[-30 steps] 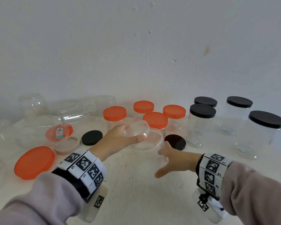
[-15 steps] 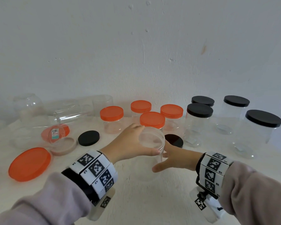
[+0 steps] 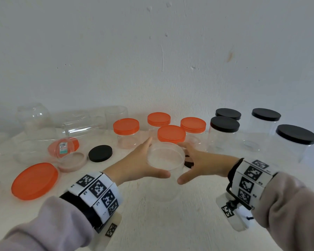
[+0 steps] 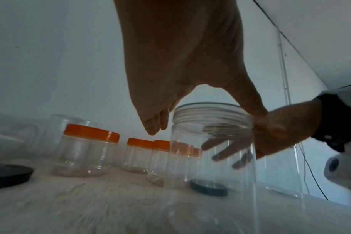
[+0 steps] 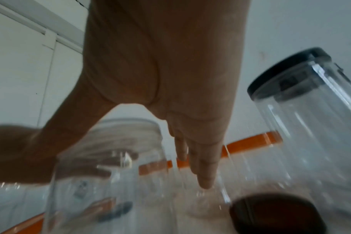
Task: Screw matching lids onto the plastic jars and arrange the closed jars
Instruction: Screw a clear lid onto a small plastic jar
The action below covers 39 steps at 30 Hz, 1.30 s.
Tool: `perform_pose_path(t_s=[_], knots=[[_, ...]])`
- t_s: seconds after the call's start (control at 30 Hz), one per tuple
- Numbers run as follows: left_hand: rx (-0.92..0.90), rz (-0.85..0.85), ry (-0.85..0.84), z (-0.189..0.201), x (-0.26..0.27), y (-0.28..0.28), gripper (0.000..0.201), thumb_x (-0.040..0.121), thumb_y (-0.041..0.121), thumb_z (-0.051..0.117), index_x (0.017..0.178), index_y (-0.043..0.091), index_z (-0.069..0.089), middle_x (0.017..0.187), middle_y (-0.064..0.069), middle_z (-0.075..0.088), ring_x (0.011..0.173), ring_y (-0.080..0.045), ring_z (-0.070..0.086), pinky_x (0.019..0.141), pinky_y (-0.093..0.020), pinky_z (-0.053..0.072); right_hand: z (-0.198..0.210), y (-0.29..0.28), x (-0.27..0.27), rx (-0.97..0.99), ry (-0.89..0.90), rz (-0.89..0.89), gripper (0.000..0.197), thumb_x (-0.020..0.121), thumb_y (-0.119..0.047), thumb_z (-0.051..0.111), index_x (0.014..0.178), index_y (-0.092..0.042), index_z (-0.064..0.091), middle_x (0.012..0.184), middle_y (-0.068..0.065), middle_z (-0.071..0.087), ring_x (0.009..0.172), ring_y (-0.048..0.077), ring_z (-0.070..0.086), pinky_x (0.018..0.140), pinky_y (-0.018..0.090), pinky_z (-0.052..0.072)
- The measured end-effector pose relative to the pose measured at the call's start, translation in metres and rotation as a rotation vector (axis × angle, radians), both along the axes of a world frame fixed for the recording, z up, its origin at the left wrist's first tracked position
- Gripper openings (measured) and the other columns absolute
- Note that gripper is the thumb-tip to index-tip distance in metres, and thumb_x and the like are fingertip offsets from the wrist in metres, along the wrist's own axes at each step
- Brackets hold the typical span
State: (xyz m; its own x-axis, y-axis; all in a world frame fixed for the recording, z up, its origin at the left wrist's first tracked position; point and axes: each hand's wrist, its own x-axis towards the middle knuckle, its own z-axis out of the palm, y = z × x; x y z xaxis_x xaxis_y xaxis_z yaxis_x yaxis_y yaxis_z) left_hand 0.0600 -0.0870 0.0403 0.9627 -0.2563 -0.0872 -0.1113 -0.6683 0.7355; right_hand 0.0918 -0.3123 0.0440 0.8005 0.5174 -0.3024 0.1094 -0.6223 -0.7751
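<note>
An open clear jar [image 3: 166, 185] stands upright on the white table [image 3: 170, 223], between my two hands. My left hand [image 3: 136, 162] holds its mouth from the left, thumb along the near rim and fingers at the far side. In the left wrist view the thumb lies on the threaded rim of the jar [image 4: 210, 120]. My right hand [image 3: 205, 163] is at the jar's right side with straight fingers [image 5: 204, 171] and its thumb reaching toward the jar. One loose black lid [image 3: 100, 153] lies to the left. Another black lid [image 3: 188, 163] is half hidden behind the jar.
Several orange-lidded jars [image 3: 126, 131] stand just behind my hands, and several black-lidded jars [image 3: 224, 131] at the right. A big orange lid [image 3: 34, 181], a beige lid [image 3: 72, 161] and open clear jars [image 3: 34, 118] fill the left. A wall closes the back.
My left hand brought the tilted clear jar down and nearer, so it now stands upright. My right hand rose and closed in on its right side.
</note>
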Motion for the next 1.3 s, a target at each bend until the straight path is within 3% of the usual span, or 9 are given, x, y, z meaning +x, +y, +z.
perform_pose_path(t_s=[0.17,0.3,0.37,0.53,0.7,0.9,1.03,1.2,1.3], knots=[[-0.124,0.004,0.124,-0.014,-0.001,0.01,0.122,0.064,0.038,0.086,0.152,0.032,0.002,0.15,0.015,0.025,0.136,-0.013,0.03,0.106,-0.024,0.03,0.033,0.015,-0.002,-0.214,-0.211,0.111,0.115,0.067,-0.052,0.082,0.15,-0.041,0.004,0.156,-0.019,0.015,0.14,0.01,0.022,0.111,0.032,0.026],[-0.218,-0.093,0.116,-0.017,0.0,0.004,0.073,0.073,0.018,0.082,0.121,0.047,0.035,0.105,0.048,0.051,0.104,0.021,0.047,0.071,0.002,0.04,0.044,0.043,-0.002,-0.45,-0.343,0.208,0.112,0.067,-0.064,0.075,0.152,-0.036,0.007,0.157,-0.013,0.016,0.143,0.015,0.02,0.115,0.044,0.025],[-0.244,-0.123,0.134,-0.019,0.001,0.002,0.067,0.076,0.016,0.08,0.111,0.051,0.036,0.093,0.058,0.046,0.09,0.034,0.042,0.065,0.007,0.036,0.049,0.055,0.0,-0.54,-0.373,0.234,0.11,0.067,-0.066,0.073,0.152,-0.034,0.011,0.155,-0.009,0.023,0.141,0.018,0.024,0.113,0.045,0.029],[-0.293,-0.037,0.129,-0.032,0.006,0.007,0.089,0.068,0.031,0.086,0.132,0.047,0.027,0.119,0.038,0.04,0.111,0.01,0.042,0.078,-0.007,0.036,0.058,0.068,0.005,-0.656,-0.364,0.264,0.101,0.069,-0.062,0.074,0.151,-0.034,0.02,0.145,-0.008,0.034,0.134,0.018,0.035,0.094,0.031,0.034],[-0.285,-0.026,0.119,-0.035,0.006,0.008,0.086,0.068,0.029,0.086,0.13,0.046,0.028,0.112,0.038,0.041,0.1,0.019,0.041,0.066,-0.001,0.038,0.064,0.072,0.006,-0.699,-0.38,0.291,0.095,0.068,-0.06,0.075,0.147,-0.035,0.028,0.137,-0.01,0.041,0.125,0.016,0.042,0.088,0.031,0.039],[-0.296,-0.013,0.112,-0.034,0.005,0.007,0.084,0.068,0.028,0.086,0.13,0.043,0.03,0.113,0.034,0.042,0.101,0.015,0.042,0.066,-0.002,0.037,0.067,0.072,0.007,-0.687,-0.347,0.35,0.093,0.069,-0.049,0.079,0.146,-0.038,0.029,0.138,-0.012,0.041,0.125,0.014,0.04,0.096,0.034,0.042],[-0.305,-0.024,0.111,-0.034,0.006,0.009,0.087,0.067,0.031,0.086,0.134,0.039,0.031,0.122,0.028,0.045,0.113,0.003,0.045,0.075,-0.007,0.037,0.065,0.073,0.008,-0.721,-0.377,0.3,0.091,0.064,-0.069,0.073,0.14,-0.037,0.037,0.126,-0.015,0.045,0.118,0.012,0.047,0.087,0.031,0.044],[-0.312,-0.028,0.105,-0.035,0.005,0.009,0.091,0.066,0.033,0.086,0.139,0.033,0.032,0.132,0.018,0.046,0.121,-0.005,0.045,0.083,-0.015,0.039,0.065,0.074,0.006,-0.793,-0.361,0.242,0.102,0.063,-0.083,0.06,0.145,-0.03,0.032,0.12,-0.009,0.047,0.081,0.005,0.053,0.067,0.024,0.042],[-0.328,-0.033,0.107,-0.035,0.004,0.009,0.087,0.066,0.031,0.086,0.134,0.038,0.031,0.123,0.027,0.046,0.112,0.003,0.047,0.076,-0.011,0.039,0.071,0.072,0.008,-0.799,-0.296,0.264,0.11,0.06,-0.074,0.072,0.149,-0.042,0.016,0.149,-0.009,0.035,0.13,0.017,0.042,0.101,0.038,0.04]])
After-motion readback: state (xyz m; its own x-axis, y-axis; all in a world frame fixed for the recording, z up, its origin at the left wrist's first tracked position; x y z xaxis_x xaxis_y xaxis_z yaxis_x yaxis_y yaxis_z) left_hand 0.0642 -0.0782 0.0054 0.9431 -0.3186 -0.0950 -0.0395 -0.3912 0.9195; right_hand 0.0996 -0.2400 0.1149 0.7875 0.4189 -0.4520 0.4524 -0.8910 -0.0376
